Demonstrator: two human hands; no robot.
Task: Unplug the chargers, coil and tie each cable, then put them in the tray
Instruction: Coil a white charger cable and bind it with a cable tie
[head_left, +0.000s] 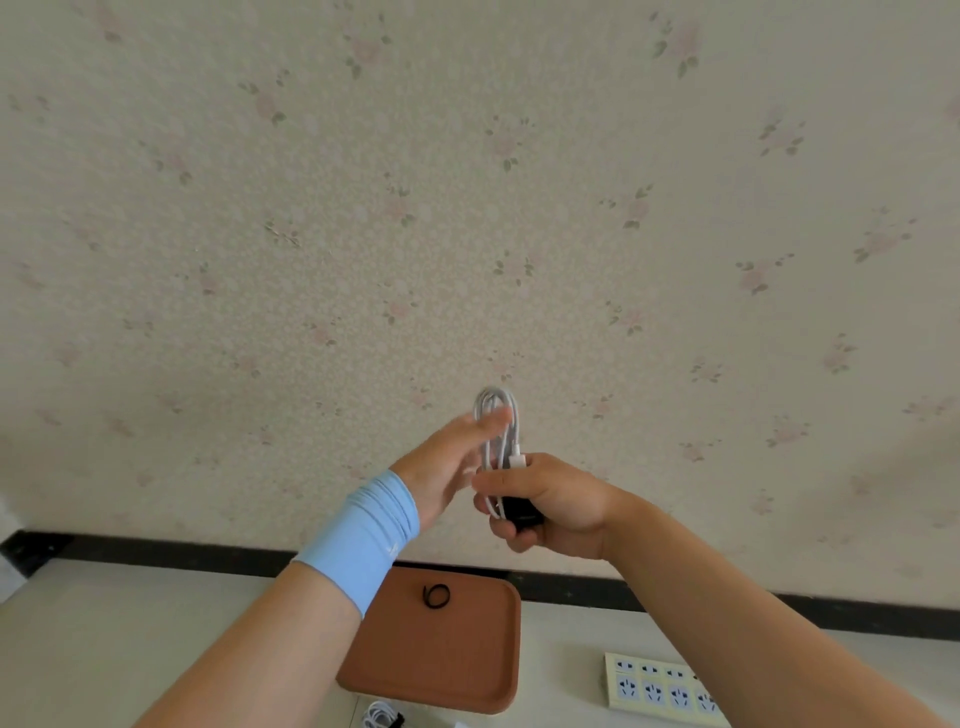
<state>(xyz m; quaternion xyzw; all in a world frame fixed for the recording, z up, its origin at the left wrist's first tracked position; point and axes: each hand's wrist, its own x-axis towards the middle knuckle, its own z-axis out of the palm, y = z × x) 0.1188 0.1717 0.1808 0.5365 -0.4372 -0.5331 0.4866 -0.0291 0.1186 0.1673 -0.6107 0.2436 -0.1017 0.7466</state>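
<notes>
Fingers (506, 482) of our right hand (563, 501) curl round the black charger (522, 512) and the coiled white cable's (514, 423) lower end. Our left hand (447, 467) lays straight fingers against its loops, above the tray (441, 660).

Two arms are seen in the lower half of the frame. The left forearm (270, 639) wears a light blue stretch band (363, 535) around the wrist, just under the left grip (447, 467), a little left of centre. Its fabric has fine creases across it and a small white mark near the lower right edge. The right forearm (737, 613) and the right grip (550, 504) are bare.
</notes>
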